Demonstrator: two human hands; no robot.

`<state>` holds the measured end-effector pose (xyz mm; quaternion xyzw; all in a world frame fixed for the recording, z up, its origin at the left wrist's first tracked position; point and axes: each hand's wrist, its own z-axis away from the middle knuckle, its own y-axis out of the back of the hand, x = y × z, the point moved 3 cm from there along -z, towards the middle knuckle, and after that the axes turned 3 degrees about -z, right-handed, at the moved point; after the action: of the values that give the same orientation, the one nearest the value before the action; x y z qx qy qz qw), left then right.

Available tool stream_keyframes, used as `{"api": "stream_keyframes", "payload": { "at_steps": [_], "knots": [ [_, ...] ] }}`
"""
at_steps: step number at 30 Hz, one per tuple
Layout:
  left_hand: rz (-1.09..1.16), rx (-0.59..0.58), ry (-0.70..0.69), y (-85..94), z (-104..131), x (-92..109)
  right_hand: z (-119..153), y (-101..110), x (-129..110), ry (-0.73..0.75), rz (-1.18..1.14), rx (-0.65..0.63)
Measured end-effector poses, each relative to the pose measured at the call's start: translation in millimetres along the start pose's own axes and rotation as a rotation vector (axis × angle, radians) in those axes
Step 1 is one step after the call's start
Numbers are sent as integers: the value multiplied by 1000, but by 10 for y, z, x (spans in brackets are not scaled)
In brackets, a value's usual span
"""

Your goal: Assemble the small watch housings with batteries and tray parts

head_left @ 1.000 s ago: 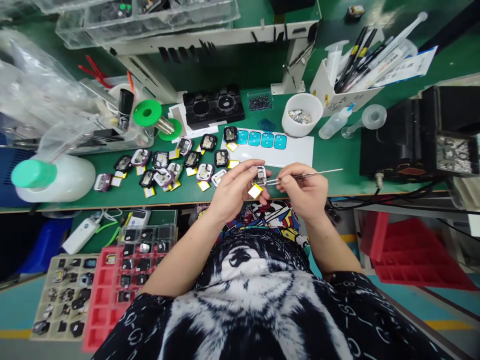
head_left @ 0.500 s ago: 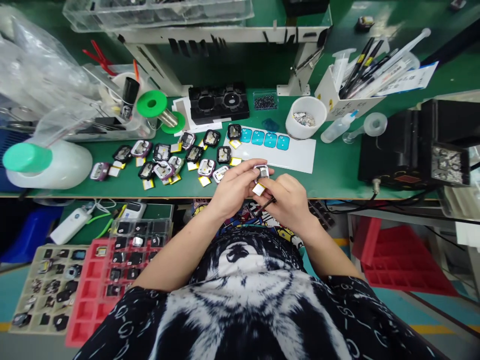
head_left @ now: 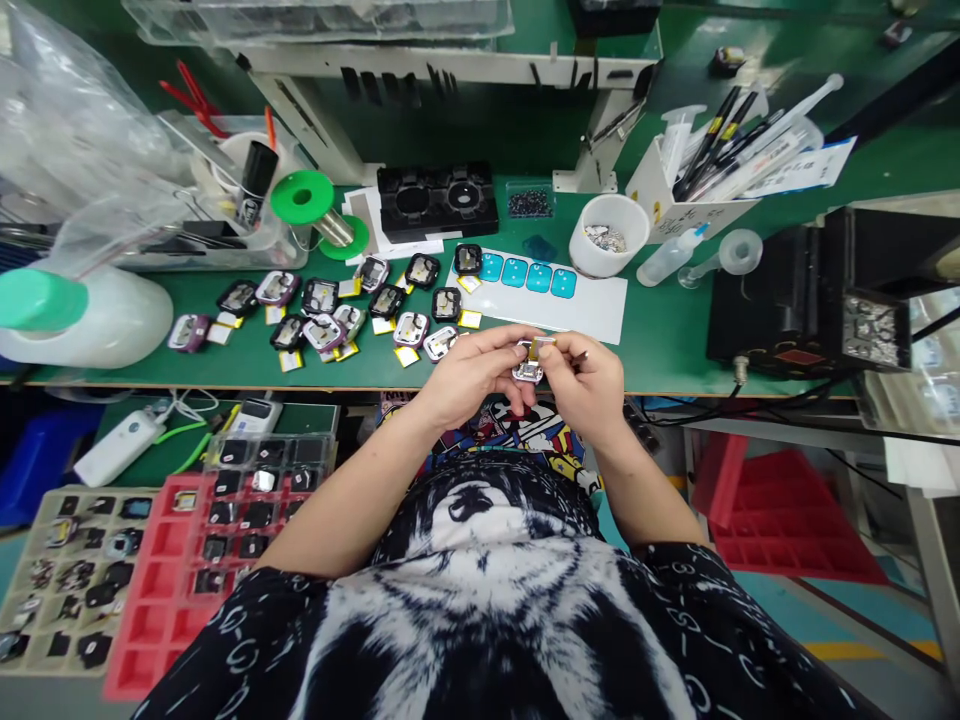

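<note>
Near the bench's front edge, my left hand (head_left: 474,372) grips a small white watch case (head_left: 528,371) from its left side. My right hand (head_left: 589,382) pinches the case's upper right, at the yellow-edged piece (head_left: 538,347), and also holds a dark thin tool (head_left: 581,357) whose tip sticks out between the fingers. The open inside of the case faces up. To the left lie several more open watch cases, black, white and purple, such as a black one (head_left: 446,304), with yellow-edged tabs. Behind my hands is a white sheet (head_left: 600,308) with blue square stickers (head_left: 539,277).
A white cup (head_left: 610,235) of small parts, a pen box (head_left: 667,190) and a black device (head_left: 787,310) stand to the right. At left are a solder spool (head_left: 304,198) and a green-capped bottle (head_left: 112,320). Compartment trays (head_left: 154,600) sit lower left.
The watch case has turned, and its yellow-edged piece has moved from below the case to its upper side. The dark tool has swung from below my right hand to above its fingers.
</note>
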<state>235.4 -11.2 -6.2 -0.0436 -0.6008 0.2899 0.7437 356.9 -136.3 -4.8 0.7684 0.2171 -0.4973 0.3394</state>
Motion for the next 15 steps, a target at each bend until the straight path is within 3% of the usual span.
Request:
{"api": "stream_keyframes", "payload": {
  "at_steps": [5,15],
  "knots": [
    [6,-32,-43,26,27,-22,-6,-10,68,-117,-64,18],
    [-56,-18,0,-34,46,21,2,-46,101,-104,-74,115]
  ]
}}
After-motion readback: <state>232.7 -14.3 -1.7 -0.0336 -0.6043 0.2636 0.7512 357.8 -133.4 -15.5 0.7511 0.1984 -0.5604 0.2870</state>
